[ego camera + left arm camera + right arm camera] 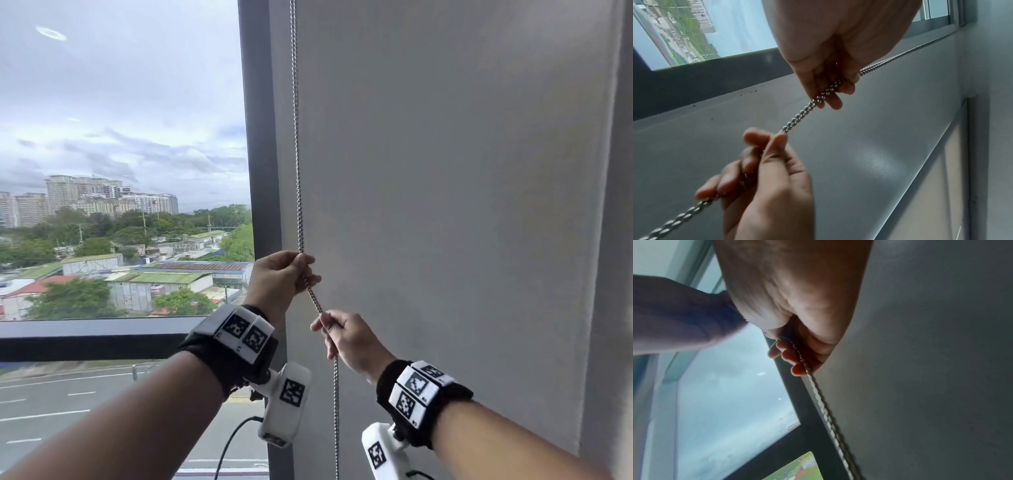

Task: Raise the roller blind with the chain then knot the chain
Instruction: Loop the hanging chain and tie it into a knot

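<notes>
A metal ball chain (297, 154) hangs doubled along the left edge of the lowered grey roller blind (445, 205). My left hand (291, 274) grips the chain with curled fingers at the higher spot. Just below it, my right hand (339, 335) pinches the same chain between thumb and fingers. A short taut piece of chain (797, 120) spans the gap between the left hand (830, 84) and the right hand (764, 162). In the right wrist view the chain (824, 410) runs out from the right hand's (801, 356) curled fingers. Below the right hand the chain hangs straight down.
A dark window frame post (260, 171) stands just left of the chain. Beyond it, bare glass (120, 137) shows city buildings and a road. A dark horizontal rail (85, 335) crosses the window at wrist height. Wrist camera cables dangle under both forearms.
</notes>
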Demonstrator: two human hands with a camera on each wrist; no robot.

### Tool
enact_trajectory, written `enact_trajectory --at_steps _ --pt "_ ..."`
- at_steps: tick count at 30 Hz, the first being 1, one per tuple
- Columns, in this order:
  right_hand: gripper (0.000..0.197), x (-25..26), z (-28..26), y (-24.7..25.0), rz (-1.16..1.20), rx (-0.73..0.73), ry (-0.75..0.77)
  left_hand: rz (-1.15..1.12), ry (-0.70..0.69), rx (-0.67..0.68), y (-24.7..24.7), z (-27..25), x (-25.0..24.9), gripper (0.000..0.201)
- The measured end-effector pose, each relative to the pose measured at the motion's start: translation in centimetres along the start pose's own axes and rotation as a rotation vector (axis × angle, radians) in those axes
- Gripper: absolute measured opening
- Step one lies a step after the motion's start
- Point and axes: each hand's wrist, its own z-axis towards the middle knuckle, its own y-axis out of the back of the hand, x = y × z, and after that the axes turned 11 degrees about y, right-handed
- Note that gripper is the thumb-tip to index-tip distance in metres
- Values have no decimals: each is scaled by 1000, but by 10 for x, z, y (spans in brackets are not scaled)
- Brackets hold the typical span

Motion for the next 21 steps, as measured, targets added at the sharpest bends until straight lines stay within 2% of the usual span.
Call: enact_trajectory --at_steps 4,8,11,15,21 --pt "33 -16 -11 12 64 22 -178 -45 52 47 0 -14 -7 27" --pt "38 2 2 34 72 -67 -266 -65 90 86 0 -23 -13 26" --pt "41 34 20 49 120 -157 -270 -60 113 131 -2 -29 -16 24" --pt "42 80 46 57 184 -201 -206 -18 141 185 -9 -34 -20 23" --pt "38 133 71 55 162 -116 -161 55 153 257 -21 -35 -25 22"
